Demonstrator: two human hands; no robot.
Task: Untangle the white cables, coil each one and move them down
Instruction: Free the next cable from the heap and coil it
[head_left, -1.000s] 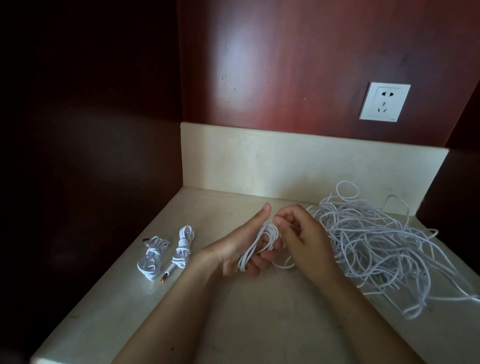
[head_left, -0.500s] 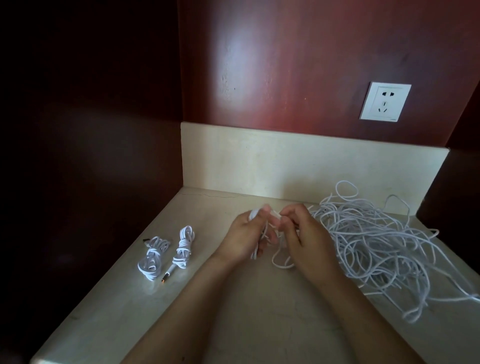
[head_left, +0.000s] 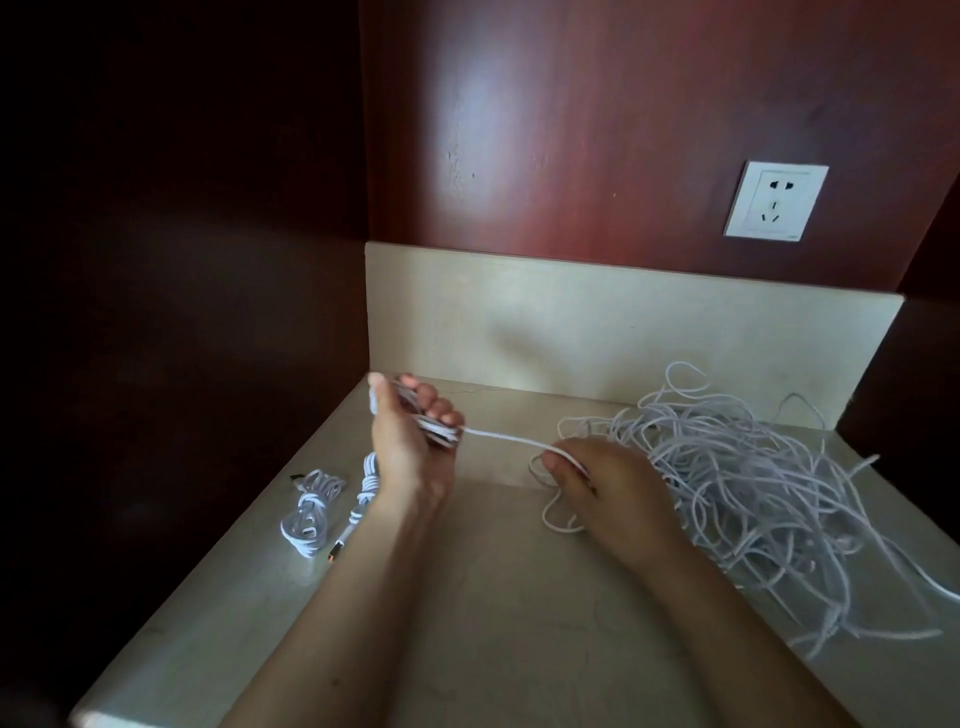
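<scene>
- Your left hand (head_left: 410, 447) is raised over the bench (head_left: 493, 623) near its back left corner. Its grip is closed round a half-wound coil (head_left: 434, 426) of white cable, fingers curled over the loops.
- One taut strand (head_left: 511, 440) runs from that coil rightward and slightly down to your right hand (head_left: 615, 486).
- Your right hand sits low over the middle of the bench. Its grip pinches the strand between thumb and fingers, and a slack loop of white cable lies on the bench just under the hand.
- The tangle of white cables (head_left: 753, 499) is piled on the right half of the bench, from the back edge toward the right edge. Your right hand is at its left fringe.
- Two finished coils (head_left: 311, 512) lie side by side by the left edge of the bench, well apart from the tangle. Your left wrist partly hides the nearer one, and a dark plug tip shows at its near end.
- A white wall socket (head_left: 775, 207) sits on the red-brown panel above the pale upstand at the back edge.
</scene>
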